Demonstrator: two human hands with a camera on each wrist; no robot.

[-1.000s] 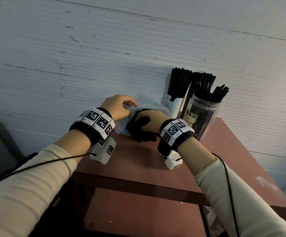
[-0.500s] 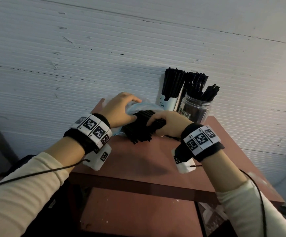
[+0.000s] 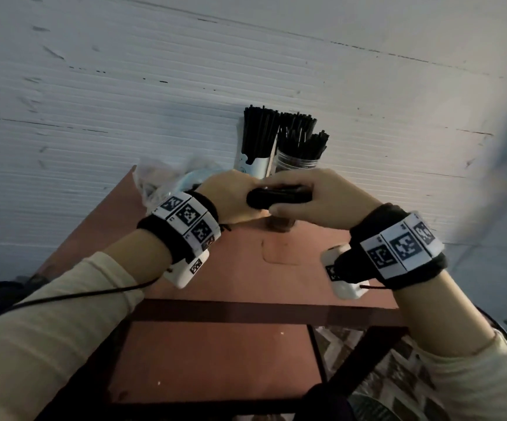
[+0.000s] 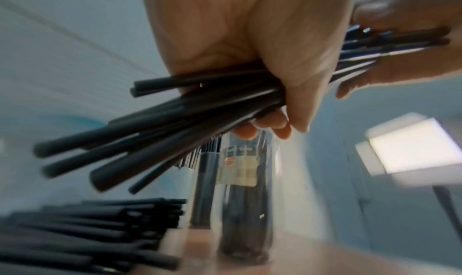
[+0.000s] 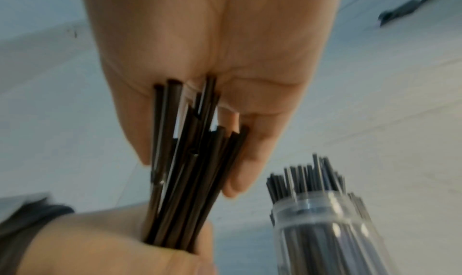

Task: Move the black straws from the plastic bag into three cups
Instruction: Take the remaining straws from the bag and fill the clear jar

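Holding a bundle of black straws (image 3: 278, 197) level between both hands, I have my left hand (image 3: 231, 197) wrapped round one end and my right hand (image 3: 316, 197) on the other. The left wrist view shows my left fingers (image 4: 272, 128) curled tight under the bundle, thumb over the top. My right fingers (image 5: 240, 160) are closed round the straw tips. Nothing else is in either hand.

The bundle hangs above the desk (image 3: 246, 268), just in front of the cups at twelve o'clock. The white cup (image 3: 253, 167) and the clear cup (image 3: 296, 164) beside it at its three o'clock are already packed with straws; a third cluster rises behind them, its cup hidden. The plastic bag (image 3: 167, 180) lies crumpled at ten o'clock from my hands, and more straws (image 4: 87, 236) lie flat below my left hand.

To do this well, I should even the ends against my right palm, turn the bundle upright, and pick whichever cup has room. Those cups look crowded, so I would feed the straws in at a gap and steady the cup, since a tall, full cup may tip.

The desk is reddish brown, with a lower shelf (image 3: 209, 360) under it. It stands against a pale ribbed wall (image 3: 124, 86), scuffed in places. Patterned floor (image 3: 398, 375) shows at five o'clock.
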